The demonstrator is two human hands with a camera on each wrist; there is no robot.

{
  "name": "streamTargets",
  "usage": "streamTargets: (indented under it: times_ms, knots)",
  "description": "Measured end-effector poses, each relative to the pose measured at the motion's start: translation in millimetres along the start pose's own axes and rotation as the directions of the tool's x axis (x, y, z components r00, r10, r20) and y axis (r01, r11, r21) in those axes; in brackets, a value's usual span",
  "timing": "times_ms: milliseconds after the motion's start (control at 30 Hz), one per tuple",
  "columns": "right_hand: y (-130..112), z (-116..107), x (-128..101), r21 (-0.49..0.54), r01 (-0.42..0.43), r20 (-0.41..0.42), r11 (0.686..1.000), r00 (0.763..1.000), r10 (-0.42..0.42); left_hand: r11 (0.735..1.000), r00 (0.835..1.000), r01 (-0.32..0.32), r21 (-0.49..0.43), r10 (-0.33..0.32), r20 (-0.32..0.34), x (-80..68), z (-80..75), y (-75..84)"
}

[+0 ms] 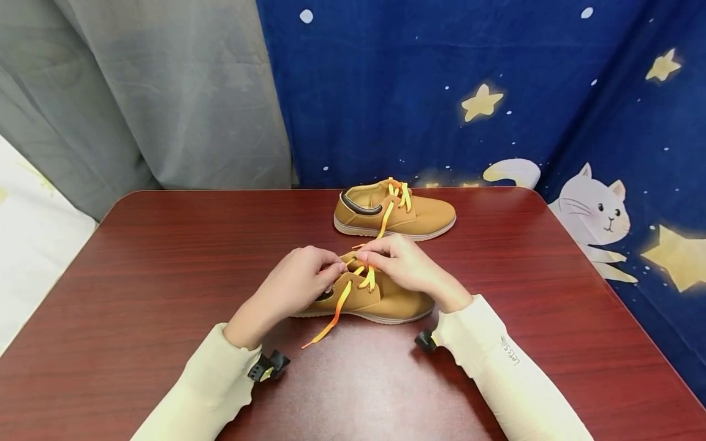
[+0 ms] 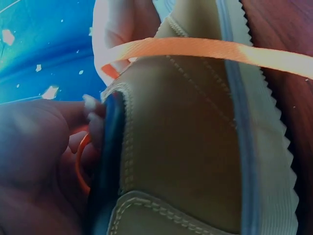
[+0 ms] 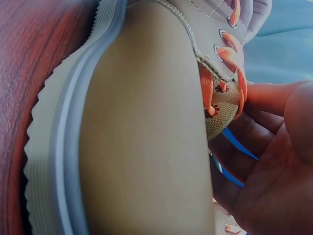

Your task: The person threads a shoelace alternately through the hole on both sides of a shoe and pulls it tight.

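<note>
A tan lace-up shoe [image 1: 401,301] lies on its sole before me, toe to the right. Its yellow-orange shoelace [image 1: 340,306] runs through the eyelets, and one end trails over the near side onto the table. At the shoe's opening, my left hand [image 1: 295,278] pinches the lace between thumb and forefinger; the left wrist view shows a strand [image 2: 80,164] hanging by those fingers. My right hand [image 1: 407,264] reaches over the toe side and pinches the lace near the far eyelets. In the right wrist view its fingers [image 3: 266,100] are beside the tongue, their tips partly hidden.
A matching tan shoe [image 1: 432,214], laced in yellow, stands behind the first near the table's back edge. The reddish-brown wooden table [image 1: 165,275] extends to both sides. Behind it hang a grey curtain [image 1: 193,92] and a blue star-patterned curtain [image 1: 380,79].
</note>
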State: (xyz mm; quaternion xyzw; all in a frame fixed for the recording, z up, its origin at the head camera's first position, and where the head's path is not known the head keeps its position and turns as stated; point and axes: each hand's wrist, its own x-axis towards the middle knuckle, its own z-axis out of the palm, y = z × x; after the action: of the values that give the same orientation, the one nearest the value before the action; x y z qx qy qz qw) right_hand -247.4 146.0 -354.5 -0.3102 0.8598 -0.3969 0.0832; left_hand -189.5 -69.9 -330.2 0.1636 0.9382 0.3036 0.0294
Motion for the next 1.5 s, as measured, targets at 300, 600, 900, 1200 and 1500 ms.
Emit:
streamTargets:
  times_ms: [300, 600, 900, 1200, 1500]
  knots:
    - [-2, -1, -2, 0.01, 0.011, 0.002, 1.0, 1.0, -0.011, 0.996, 0.998, 0.033, 0.083, -0.028, -0.057, 1.0, 5.1, 4.5]
    - [0, -5, -2, 0.039, 0.026, 0.057, 0.999, 0.998, -0.028, 0.994, 0.997, 0.058, 0.096, -0.053, -0.05, -0.6, 7.8, 5.3]
    - [0, -4, -2, 0.148, -0.048, 0.065, 0.988, 0.997, 0.039, 0.991, 0.996, 0.065, 0.116, -0.058, -0.069, -1.6, 7.8, 7.6]
    - [-5, 9, -3, 0.368, -0.185, -0.002, 0.911, 0.98, 0.199, 0.99, 0.997, 0.057, 0.127, -0.051, -0.056, -2.0, 10.2, 8.4]
    - [-9, 12, -1, 0.393, -0.178, -0.062, 0.902, 0.974, 0.219, 0.999, 0.995, 0.049, 0.01, -0.048, -0.086, -3.8, -8.4, 3.9]
